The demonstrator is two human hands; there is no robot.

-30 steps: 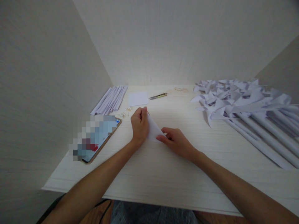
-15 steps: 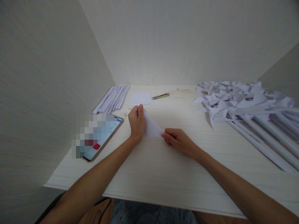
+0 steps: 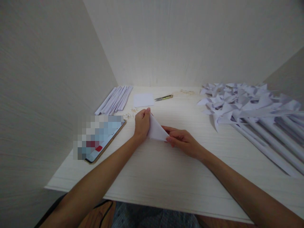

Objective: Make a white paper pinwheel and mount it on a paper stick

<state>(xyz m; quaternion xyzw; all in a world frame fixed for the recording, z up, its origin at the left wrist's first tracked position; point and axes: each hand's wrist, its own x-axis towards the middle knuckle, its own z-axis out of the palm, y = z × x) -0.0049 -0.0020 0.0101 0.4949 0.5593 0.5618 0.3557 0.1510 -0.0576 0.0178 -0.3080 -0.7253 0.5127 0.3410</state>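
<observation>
A: In the head view, where is the folded white paper (image 3: 156, 129)?

B: Between the two hands, over the middle of the surface (image 3: 147, 177).

A: And the fingers?

B: The left hand (image 3: 142, 126) has its fingers curled around the paper's left edge, thumb uppermost. The right hand (image 3: 182, 141) holds the pointed right corner narrowly, thumb on the near side, index finger reaching behind.
</observation>
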